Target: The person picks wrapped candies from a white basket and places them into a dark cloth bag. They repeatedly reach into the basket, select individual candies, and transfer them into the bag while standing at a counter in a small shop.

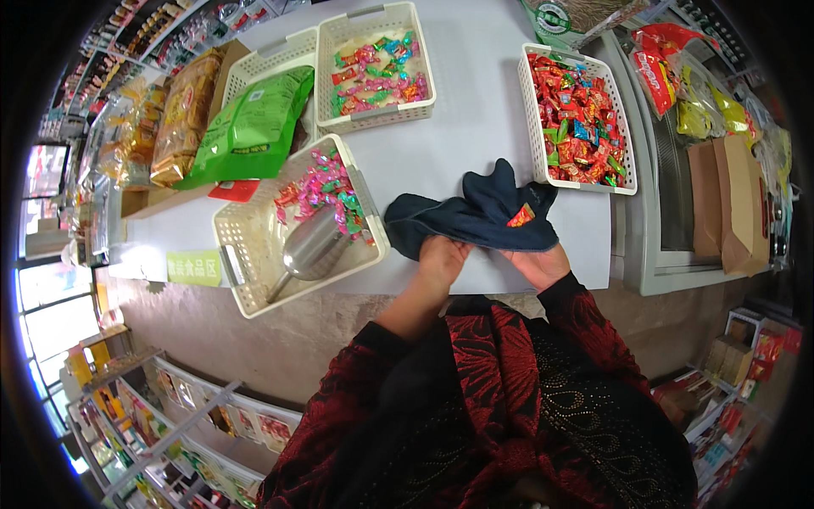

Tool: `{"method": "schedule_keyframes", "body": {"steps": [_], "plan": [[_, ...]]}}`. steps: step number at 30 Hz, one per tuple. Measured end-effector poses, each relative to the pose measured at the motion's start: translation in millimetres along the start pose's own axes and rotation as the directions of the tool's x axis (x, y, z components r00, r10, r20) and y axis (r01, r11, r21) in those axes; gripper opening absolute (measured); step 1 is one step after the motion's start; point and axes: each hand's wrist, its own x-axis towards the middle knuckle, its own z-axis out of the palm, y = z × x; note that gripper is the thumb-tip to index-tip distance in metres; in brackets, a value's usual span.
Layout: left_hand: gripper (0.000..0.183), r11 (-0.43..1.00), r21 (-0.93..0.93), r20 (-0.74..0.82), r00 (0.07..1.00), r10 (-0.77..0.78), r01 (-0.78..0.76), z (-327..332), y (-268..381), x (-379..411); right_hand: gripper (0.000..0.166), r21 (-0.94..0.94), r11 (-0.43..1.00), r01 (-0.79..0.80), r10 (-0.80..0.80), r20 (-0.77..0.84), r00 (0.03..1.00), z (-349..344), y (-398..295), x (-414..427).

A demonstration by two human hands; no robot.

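Note:
A dark blue cloth (445, 219), crumpled, lies over the front part of the white table (470, 121). My left hand (445, 257) grips its lower edge, the fingers partly hidden beneath it. Under the cloth's right end is my right hand (540, 261), palm up, holding that edge. A small red and yellow wrapped candy (521, 216) rests on the cloth near its right end. Left of the cloth, a tilted white plastic basket (305, 302) holds pink and green wrapped candies (324, 184) and a metal scoop (311, 248).
Behind stands another white basket (381, 114) of scattered candies. A fuller basket (585, 186) of red candies is at the right, beside a grey-framed unit (642, 254) carrying a cardboard box (731, 197). A green bag (254, 127) and packaged bread (191, 108) lie at the left.

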Motion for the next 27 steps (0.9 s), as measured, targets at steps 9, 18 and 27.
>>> {"method": "schedule_keyframes", "body": {"steps": [9,18,27], "plan": [[0.032,0.935,-0.234,0.115,0.948,0.298,-0.265,26,7,-14,0.047,-0.563,0.800,0.207,-0.194,0.083,0.978,-28,-54,-30],[0.040,0.962,-0.035,0.432,0.864,0.258,-0.270,84,27,-50,0.034,-0.325,0.913,0.244,-0.203,0.158,0.967,-18,-62,-30],[0.020,-0.485,0.500,0.865,0.446,0.232,-0.718,109,52,-59,0.027,-0.263,0.875,0.407,-0.369,0.184,0.911,25,-67,-37]]}}
